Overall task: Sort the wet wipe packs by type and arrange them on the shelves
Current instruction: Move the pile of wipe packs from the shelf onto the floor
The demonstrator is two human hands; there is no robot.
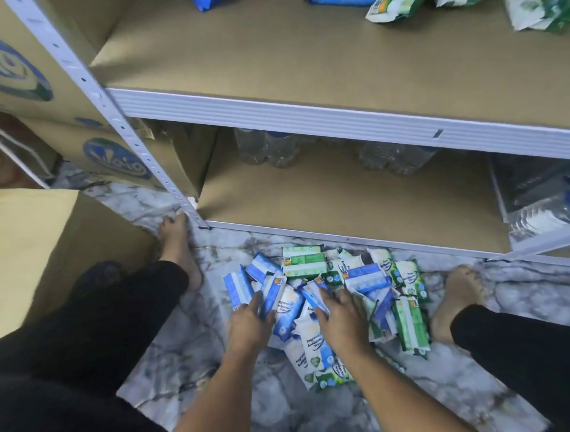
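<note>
Below, we see the pile of wet wipe packs (364, 277) lying on the marble floor (462, 385) between two bare feet, just in front of the bottom shelf (339, 200). Both hands reach into the near edge of the pile, most of which spreads from 12 to 3 o'clock of them.

The left hand (251, 320) grips an upright blue pack (273, 293). Its fingers curl over the pack's left edge and its thumb presses the face at 3 o'clock of the palm.

The right hand (339, 314) lies just beside the left, at its 3 o'clock. Its fingers spread partly over the pile, while its thumb and forefinger pinch a slanted blue pack (313, 293) at 11 o'clock of the palm.

Green packs (411, 320) gather at 3 o'clock of the right hand, and white packs with blue print lie under both wrists at 6 o'clock.

On the middle shelf (308, 61), green shelved packs (539, 15) sit at 1 o'clock of the view and blue shelved packs (209, 3) at 11 o'clock, well apart. Clear bottles (268, 148) stand at the back of the bottom shelf. Cardboard boxes (37, 61) fill the 9 o'clock side.
</note>
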